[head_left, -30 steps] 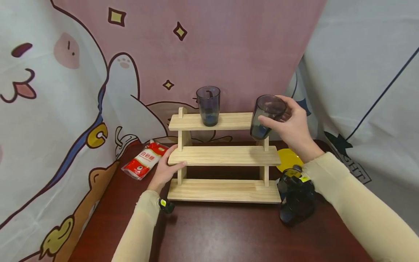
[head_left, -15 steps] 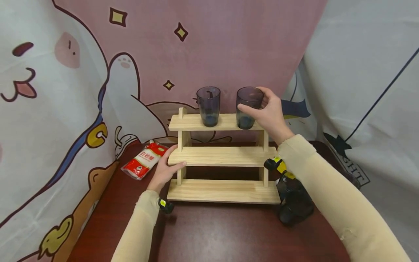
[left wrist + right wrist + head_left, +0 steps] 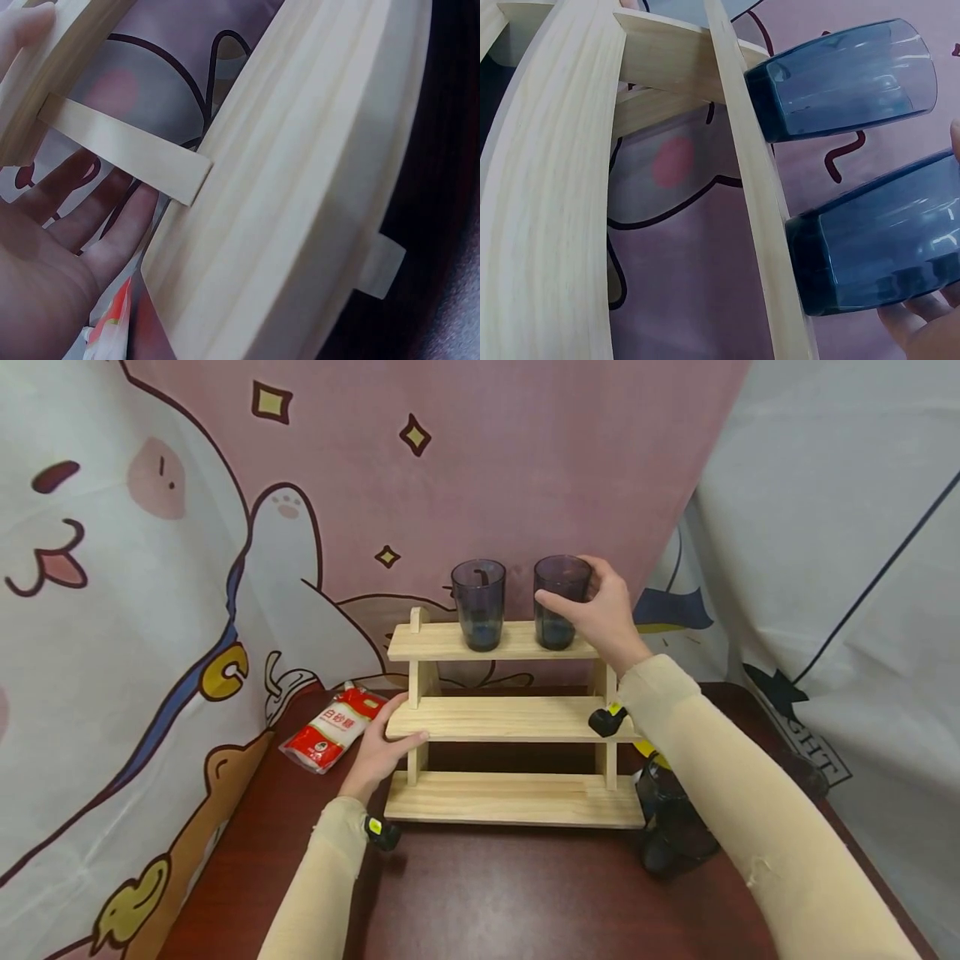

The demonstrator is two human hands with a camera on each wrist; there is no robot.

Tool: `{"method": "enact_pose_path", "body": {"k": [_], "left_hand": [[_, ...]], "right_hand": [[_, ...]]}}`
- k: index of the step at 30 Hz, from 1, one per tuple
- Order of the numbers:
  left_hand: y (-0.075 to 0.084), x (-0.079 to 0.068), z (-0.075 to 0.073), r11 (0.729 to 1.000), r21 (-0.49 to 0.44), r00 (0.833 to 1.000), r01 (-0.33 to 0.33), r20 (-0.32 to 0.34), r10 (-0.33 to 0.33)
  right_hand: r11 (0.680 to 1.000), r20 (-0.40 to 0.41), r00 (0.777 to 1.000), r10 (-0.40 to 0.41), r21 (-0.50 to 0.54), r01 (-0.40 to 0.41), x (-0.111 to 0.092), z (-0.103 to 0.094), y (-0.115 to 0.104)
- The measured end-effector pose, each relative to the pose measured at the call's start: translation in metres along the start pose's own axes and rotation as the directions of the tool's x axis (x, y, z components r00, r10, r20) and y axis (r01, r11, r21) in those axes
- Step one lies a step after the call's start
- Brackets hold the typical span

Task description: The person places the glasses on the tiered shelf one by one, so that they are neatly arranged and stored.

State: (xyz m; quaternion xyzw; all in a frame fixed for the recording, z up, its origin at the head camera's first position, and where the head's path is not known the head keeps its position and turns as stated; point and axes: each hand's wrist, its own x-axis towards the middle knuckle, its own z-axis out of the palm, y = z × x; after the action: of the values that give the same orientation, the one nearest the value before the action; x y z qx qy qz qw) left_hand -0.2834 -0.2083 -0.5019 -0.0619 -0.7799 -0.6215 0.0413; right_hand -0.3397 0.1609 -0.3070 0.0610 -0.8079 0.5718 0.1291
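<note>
A three-tier wooden rack (image 3: 510,718) stands on the table. On its top tier, left of centre, is a dark tinted glass tumbler (image 3: 478,606). Just right of it a second tumbler (image 3: 557,625) stands upright, its base at the top board; my right hand (image 3: 603,610) grips its upper part with thumb in front and fingers behind. The right wrist view shows this second tumbler (image 3: 885,232) against the board, fingertips along its side. My left hand (image 3: 375,752) holds the left end of the middle tier, thumb on the front edge, fingers (image 3: 120,225) behind.
A red and white bag with Chinese print (image 3: 335,727) lies left of the rack. Dark glassy items (image 3: 675,822) sit at the rack's lower right, partly behind my right sleeve, with something yellow (image 3: 645,749) there. A printed cloth (image 3: 525,460) hangs behind.
My right hand has carried the second tumbler leftward and back from the rack's right side onto the top tier, close to the first tumbler. My left hand stays in place.
</note>
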Motion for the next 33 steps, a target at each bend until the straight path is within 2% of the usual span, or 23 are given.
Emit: {"method": "enact_pose_path", "body": {"k": [6,13,17,29,33], "left_hand": [[-0.001,0.0,0.0,1.0,0.001,1.0,0.001,-0.003,-0.001],[0.0,0.001,-0.001,1.0,0.01,1.0,-0.002,-0.006,0.002],[0.0,0.001,0.0,1.0,0.005,1.0,0.0,-0.008,0.0],[-0.003,0.001,0.0,1.0,0.006,1.0,0.009,0.001,-0.009],[-0.003,0.001,0.0,1.0,0.005,1.0,0.012,-0.001,-0.012]], "right_hand": [[1.0,0.003,1.0,0.001,-0.022,-0.001,-0.002,0.002,-0.002],[0.994,-0.022,1.0,-0.016,-0.105,0.014,-0.004,0.005,-0.005],[0.993,0.001,1.0,0.006,-0.115,-0.006,-0.005,0.003,-0.004],[0.991,0.07,0.994,0.084,-0.105,-0.077,-0.023,-0.021,0.007],[0.995,0.1,0.993,0.07,-0.073,-0.063,-0.033,-0.034,0.012]]}}
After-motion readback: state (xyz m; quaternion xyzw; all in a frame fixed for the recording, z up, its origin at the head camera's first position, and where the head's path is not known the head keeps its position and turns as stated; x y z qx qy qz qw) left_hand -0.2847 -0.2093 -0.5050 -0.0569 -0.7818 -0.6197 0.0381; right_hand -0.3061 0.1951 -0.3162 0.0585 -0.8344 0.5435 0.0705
